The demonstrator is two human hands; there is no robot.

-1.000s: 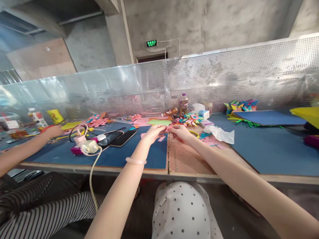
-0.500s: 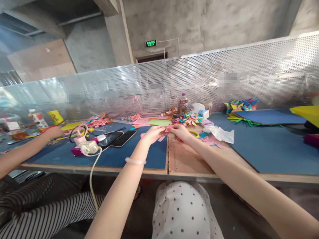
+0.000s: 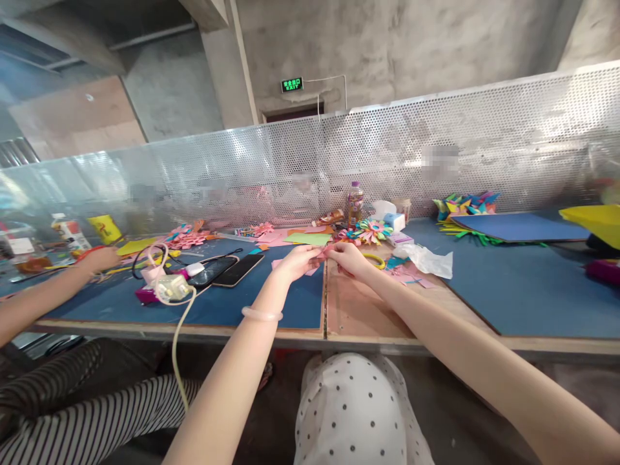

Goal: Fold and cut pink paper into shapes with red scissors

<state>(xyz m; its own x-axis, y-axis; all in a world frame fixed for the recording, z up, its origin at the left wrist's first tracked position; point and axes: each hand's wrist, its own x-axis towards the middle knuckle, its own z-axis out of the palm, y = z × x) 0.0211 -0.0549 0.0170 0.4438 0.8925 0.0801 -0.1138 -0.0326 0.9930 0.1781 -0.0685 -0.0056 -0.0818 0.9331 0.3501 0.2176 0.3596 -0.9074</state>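
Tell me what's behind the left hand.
Behind the left hand lies a green sheet, with pink paper and orange paper showing past its edges. What the hand itself covers can't be seen.

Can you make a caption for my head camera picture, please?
Left hand and right hand hold pink paper between them, near a colourful paper flower.

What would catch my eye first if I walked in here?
Probably the person's bare left hand and bare right hand, pinching a small piece of pink paper at the centre. Just beyond the right hand lies a multicoloured paper flower, with a purple-capped clear plastic bottle behind it to the left. High on the grey concrete wall glows a green rectangular exit sign.
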